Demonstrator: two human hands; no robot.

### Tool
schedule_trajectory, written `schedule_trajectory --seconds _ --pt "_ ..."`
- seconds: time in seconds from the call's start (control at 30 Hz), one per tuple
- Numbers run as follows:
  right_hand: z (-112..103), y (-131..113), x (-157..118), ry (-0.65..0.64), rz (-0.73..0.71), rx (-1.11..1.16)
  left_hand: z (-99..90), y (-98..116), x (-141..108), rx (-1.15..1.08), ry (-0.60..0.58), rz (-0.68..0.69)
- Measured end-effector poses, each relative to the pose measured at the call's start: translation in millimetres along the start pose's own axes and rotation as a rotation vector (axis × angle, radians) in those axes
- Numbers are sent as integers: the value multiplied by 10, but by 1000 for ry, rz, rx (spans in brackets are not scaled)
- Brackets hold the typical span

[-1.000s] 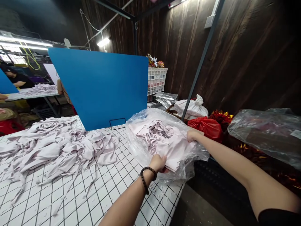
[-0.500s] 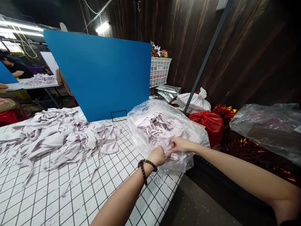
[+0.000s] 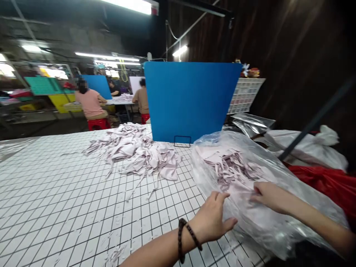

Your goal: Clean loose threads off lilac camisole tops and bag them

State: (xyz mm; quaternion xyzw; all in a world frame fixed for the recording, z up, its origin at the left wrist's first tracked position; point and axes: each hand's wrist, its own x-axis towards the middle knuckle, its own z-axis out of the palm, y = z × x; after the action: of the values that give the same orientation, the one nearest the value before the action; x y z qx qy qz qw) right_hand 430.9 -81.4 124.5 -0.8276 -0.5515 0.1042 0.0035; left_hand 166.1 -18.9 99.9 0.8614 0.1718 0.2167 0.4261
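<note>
My left hand [image 3: 213,217], with a dark beaded bracelet [image 3: 182,237] on its wrist, hovers over the table beside the bag, thumb and fingers apart and nothing in it. To its right, my right hand [image 3: 268,194] is at the pale lilac fabric pieces [image 3: 236,176] inside a clear plastic bag [image 3: 205,139]. Its thumb and fingertips are bent towards the cloth; blur hides whether they grip it. A loose heap of the same strappy fabric pieces [image 3: 133,150] lies on the white grid-patterned table [image 3: 69,193], left of the bag.
A blue board [image 3: 191,100] stands upright at the table's back. Behind it to the right is a white plastic basket [image 3: 244,94]. A red bag [image 3: 325,185] and a white sack [image 3: 306,146] lie right of the table. Several people sit at a far table [image 3: 122,100].
The view has swung left. My left hand has come away from the fabric, its fingers now spread. My right hand stays at the cloth in the bag.
</note>
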Motion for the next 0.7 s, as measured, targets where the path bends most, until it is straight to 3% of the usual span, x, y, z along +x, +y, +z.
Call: schedule_trajectory --seconds 0.07,0.2,0.3,0.4,0.47,0.53,0.6,0.7 --pt "-148 -435 101 193 -170 19 -235 -188 -283 -31 17 -125" --pt "-92 -1773 537 49 -495 100 -601 -501 -833 -69 113 -419" --pt "157 -2716 1110 24 -399 98 -753 -553 -1177 -131 203 -527" --pt "343 -3366 1614 87 -349 145 -861 -596 -1508 -227 214 -658" --pt "435 -3662 1755 126 -364 188 -946 -706 -1736 -277 254 -763" --pt "568 -3865 1695 152 -432 230 -1056 -870 -1954 -315 368 -816" --pt "773 -3957 1459 157 -535 257 -1180 -1038 -2125 -376 525 -816" --pt "1138 -3846 918 137 -786 363 -1326 -1222 -2232 -488 762 -819"
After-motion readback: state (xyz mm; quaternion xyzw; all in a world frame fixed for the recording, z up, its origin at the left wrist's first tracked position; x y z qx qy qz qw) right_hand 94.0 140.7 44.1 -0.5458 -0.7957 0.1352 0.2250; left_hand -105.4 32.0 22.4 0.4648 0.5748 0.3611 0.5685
